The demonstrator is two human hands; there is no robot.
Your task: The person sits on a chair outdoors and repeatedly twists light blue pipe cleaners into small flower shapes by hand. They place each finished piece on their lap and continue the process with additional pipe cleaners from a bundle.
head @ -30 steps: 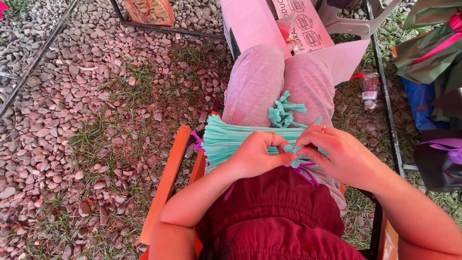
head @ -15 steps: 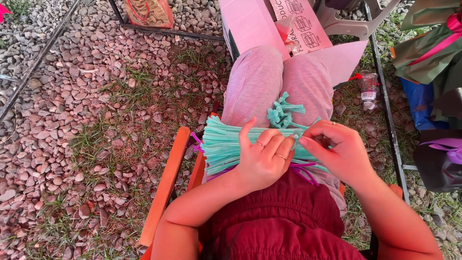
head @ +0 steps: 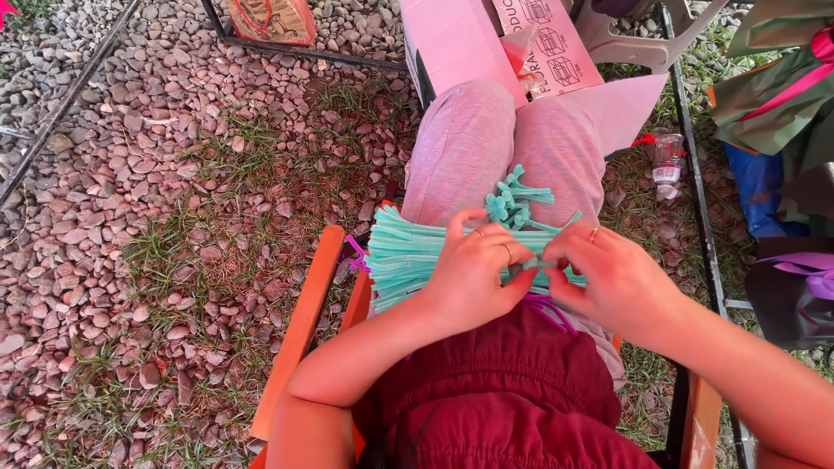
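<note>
Left hand (head: pixel 473 278) rests curled on the person's lap, fingers bent over a bundle of teal pipe cleaners (head: pixel 404 252) that fans out toward nine o'clock, its fingertips pinching a small teal piece (head: pixel 532 262) at three o'clock of the palm. Right hand (head: pixel 612 278), just beside it and touching at the fingertips, closes on the same piece from the other side. At twelve o'clock of the hands, a cluster of twisted teal shapes (head: pixel 512 204) lies on the grey-trousered knees. Purple pipe cleaners (head: pixel 552 311) poke out below the hands. Farther toward twelve o'clock stands an open cardboard box (head: pixel 452 43); an orange chair arm (head: pixel 300 321) runs at eight o'clock.
</note>
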